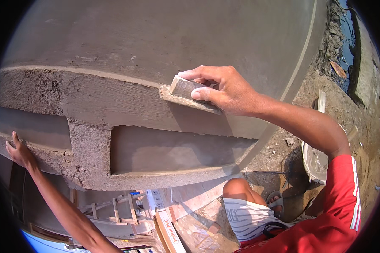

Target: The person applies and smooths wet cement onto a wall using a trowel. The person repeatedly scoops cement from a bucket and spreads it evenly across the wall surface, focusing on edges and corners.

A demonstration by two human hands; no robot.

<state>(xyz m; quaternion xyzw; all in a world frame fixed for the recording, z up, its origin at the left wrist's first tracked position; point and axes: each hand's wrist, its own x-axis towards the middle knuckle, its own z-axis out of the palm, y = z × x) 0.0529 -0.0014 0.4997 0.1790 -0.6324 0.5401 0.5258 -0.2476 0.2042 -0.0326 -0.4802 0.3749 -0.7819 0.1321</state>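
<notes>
My right hand (230, 90) grips a small wooden float (182, 87) by its block handle, thumb on the near side and fingers over the far side. The float's flat board lies against the grey plastered wall (164, 42), along the rough band above a recessed opening (173, 152). At the far left, my left hand (19, 154) rests on the rough sill of a second opening (33, 126), fingers apart and holding nothing. Between the openings stands a coarse, pitted mortar post (88, 152). Smooth plaster covers the upper wall, while the band below it looks rougher.
A white bucket (314, 162) sits on the dirt ground at right, near wooden sticks (321, 101). A water-filled channel (347, 42) runs along the upper right. Wooden frames (126, 211) and a long white box (169, 230) lie low beyond the wall.
</notes>
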